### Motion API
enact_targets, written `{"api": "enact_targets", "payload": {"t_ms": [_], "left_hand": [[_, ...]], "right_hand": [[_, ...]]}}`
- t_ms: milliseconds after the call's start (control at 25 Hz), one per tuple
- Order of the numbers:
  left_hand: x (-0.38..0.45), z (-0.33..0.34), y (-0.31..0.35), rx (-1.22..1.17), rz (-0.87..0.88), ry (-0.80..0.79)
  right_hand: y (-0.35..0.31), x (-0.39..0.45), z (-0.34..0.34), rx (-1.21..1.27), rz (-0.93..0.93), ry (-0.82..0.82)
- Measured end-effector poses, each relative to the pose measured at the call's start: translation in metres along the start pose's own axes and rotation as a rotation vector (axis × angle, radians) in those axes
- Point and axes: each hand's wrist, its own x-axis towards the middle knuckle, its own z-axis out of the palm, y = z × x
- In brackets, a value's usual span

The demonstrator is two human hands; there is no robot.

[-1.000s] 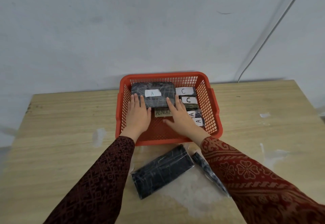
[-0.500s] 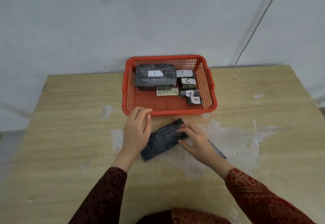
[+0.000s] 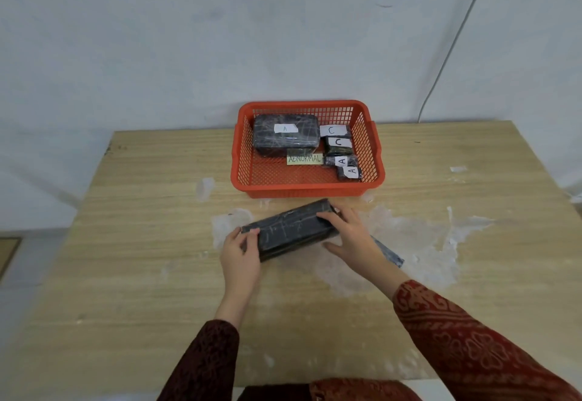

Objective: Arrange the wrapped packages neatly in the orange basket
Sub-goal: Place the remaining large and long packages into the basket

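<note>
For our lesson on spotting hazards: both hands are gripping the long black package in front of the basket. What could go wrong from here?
1. The long wrapped package is held only at its ends by the left hand and right hand; it might slip.
2. The orange basket has bare floor only at front left, so the package may knock the ABNORMAL label.

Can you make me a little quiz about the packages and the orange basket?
1. True or false: the long dark package already lies inside the orange basket.
2. Which hand grips the long package's end nearer the basket? A: left hand B: right hand C: neither
3. Fill in: the green label in the basket reads ____.

Key
1. False. It is on the wooden table, in front of the basket, held at both ends.
2. B
3. ABNORMAL
</note>
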Motion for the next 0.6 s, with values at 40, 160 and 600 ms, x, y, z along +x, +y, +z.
{"api": "enact_targets", "payload": {"t_ms": [40, 160, 600], "left_hand": [[0.000, -0.008, 0.012, -0.064, 0.011, 0.013], [0.002, -0.023, 0.046, -0.208, 0.140, -0.019], [-0.005, -0.008, 0.075, -0.362, 0.303, -0.059]], "right_hand": [[-0.003, 0.000, -0.012, 0.013, -0.043, 0.079], [-0.012, 0.009, -0.048, 0.150, -0.051, 0.161], [-0.012, 0.023, -0.108, 0.396, 0.092, 0.024]]}}
